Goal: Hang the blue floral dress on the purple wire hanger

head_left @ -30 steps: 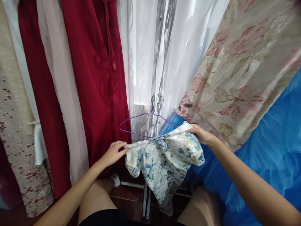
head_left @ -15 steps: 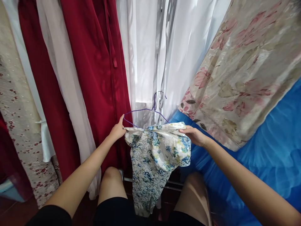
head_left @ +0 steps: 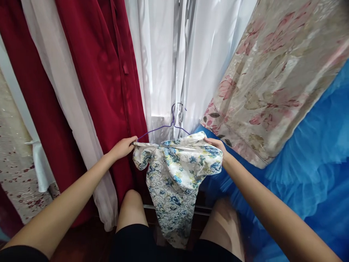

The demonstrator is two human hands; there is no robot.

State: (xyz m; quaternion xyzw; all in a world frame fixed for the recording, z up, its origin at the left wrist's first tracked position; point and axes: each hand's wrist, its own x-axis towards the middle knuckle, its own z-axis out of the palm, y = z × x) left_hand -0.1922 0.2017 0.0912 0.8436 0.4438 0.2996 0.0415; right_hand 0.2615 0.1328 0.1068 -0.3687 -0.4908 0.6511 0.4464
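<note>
A white dress with blue and yellow flowers (head_left: 174, 182) hangs between my hands on a purple wire hanger (head_left: 163, 126). My left hand (head_left: 124, 147) is closed on the dress's left top corner, beside the hanger's end. At the opposite top corner my right hand (head_left: 216, 145) pinches the fabric. Part of the hanger's lower bar is covered by the cloth. Its hook stands upright in front of a white curtain-like cloth, and the lower part of the dress droops between my knees.
Long dark red garments (head_left: 95, 72) and a pale pink one (head_left: 62, 83) hang at left. White cloth (head_left: 160, 54) with grey ribbons hangs straight ahead. At right are a beige floral garment (head_left: 261, 91) and blue ruffled tulle (head_left: 289, 189). A metal bar (head_left: 203, 209) runs low behind the dress.
My hands have moved apart and the dress's top edge is stretched wider. The left end of the hanger has gone under the fabric at my left hand. The view has shifted right.
</note>
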